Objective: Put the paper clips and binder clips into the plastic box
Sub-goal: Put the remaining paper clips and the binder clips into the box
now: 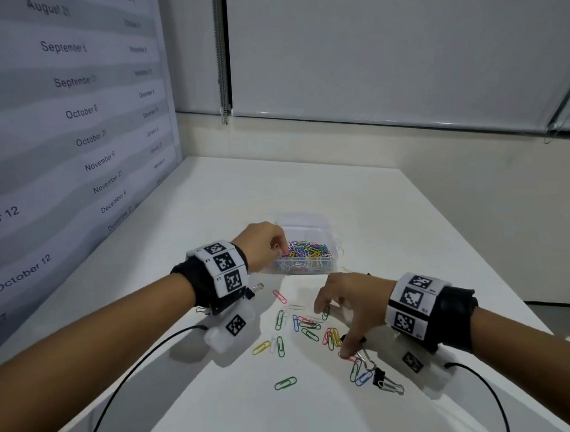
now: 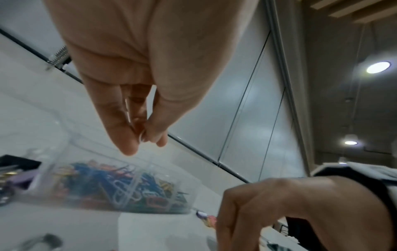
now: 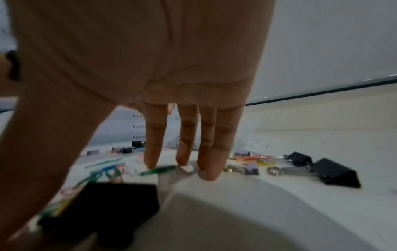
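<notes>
Left hand above left rim of box, fingertips pinched on pale clip; which kind, cannot tell. Good release, I judge: move hand over box middle, then spread fingers, so clip falls inside rim. Box on table, long side running left-right, already holding many clips.

Right hand near, fingers straight and spread, tips on table among loose clips, gripping nothing. Green clip under fingertips, long axis left-right. Binder clips right of hand, handles pointing left.

A white tabletop stands beside a dated wall chart; behind hangs what looks like a roller blind.
</notes>
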Demonstrator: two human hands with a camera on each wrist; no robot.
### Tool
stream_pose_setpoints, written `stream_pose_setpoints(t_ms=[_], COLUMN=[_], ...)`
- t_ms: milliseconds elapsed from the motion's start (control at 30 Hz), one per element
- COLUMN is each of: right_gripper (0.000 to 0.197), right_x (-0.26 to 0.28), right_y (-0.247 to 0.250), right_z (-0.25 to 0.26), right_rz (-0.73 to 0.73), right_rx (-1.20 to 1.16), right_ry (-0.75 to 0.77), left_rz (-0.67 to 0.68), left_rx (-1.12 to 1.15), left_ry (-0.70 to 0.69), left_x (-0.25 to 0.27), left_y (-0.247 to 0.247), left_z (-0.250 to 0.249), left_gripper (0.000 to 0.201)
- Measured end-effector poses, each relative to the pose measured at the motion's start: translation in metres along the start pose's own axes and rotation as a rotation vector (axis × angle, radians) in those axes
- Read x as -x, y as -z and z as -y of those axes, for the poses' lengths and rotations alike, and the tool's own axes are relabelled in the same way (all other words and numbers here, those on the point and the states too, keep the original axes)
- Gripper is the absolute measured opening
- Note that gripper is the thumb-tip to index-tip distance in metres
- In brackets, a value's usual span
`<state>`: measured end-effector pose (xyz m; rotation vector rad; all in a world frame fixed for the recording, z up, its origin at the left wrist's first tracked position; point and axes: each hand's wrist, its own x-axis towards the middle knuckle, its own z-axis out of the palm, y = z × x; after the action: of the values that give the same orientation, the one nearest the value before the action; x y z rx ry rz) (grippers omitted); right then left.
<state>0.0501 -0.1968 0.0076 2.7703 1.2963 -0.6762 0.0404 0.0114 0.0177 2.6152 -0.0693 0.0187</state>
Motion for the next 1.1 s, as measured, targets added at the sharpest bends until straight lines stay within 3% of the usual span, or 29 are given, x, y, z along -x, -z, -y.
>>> stream_pose_setpoints(t_ms=[100, 233, 367, 467, 567, 633, 833, 933, 1100], right_gripper=[0.069, 0.051, 0.027, 0.012, 0.010, 0.014, 0.019, 0.025, 0.017], right_x=[-0.004, -0.010, -0.016, -0.018, -0.019, -0.018, -0.021, -0.022, -0.031], right_y=[-0.006, -0.009, -0.009, -0.008, -0.006, -0.004, 0.005, 0.016, 0.034], right_z=[0.000, 0.008, 0.015, 0.016, 0.016, 0.015, 0.006, -0.002, -0.015], right_rz=[-0.015, -0.076, -0.097, -0.070, -0.066, -0.070, -0.079, -0.149, -0.347], right_rx=[-0.018, -0.131, -0.182, -0.169, -0.142, -0.142, -0.116, -0.193, -0.355], right_ry=[0.010, 0.034, 0.032, 0.045, 0.027, 0.013, -0.010, -0.029, -0.100], left_rz=[-0.007, -0.039, -0.040, 0.150, 0.411, 0.485, 0.453, 0.386, 0.351], left_rx=[0.014, 0.122, 0.132, -0.007, -0.211, -0.314, -0.329, -0.203, -0.106], left_ry=[0.051, 0.067, -0.010, -0.092, -0.073, -0.071, -0.094, -0.085, -0.097], left_x=[-0.004, -0.005, 0.008, 0.026, 0.042, 0.051, 0.064, 0.066, 0.067], left_y=[0.002, 0.003, 0.003, -0.003, -0.015, -0.023, -0.035, -0.036, -0.038], left_z=[0.004, 0.009, 0.004, -0.001, 0.001, 0.002, -0.002, -0.004, -0.005], left_gripper=[0.017, 0.023, 0.027, 0.041, 0.081, 0.091, 0.080, 0.063, 0.038])
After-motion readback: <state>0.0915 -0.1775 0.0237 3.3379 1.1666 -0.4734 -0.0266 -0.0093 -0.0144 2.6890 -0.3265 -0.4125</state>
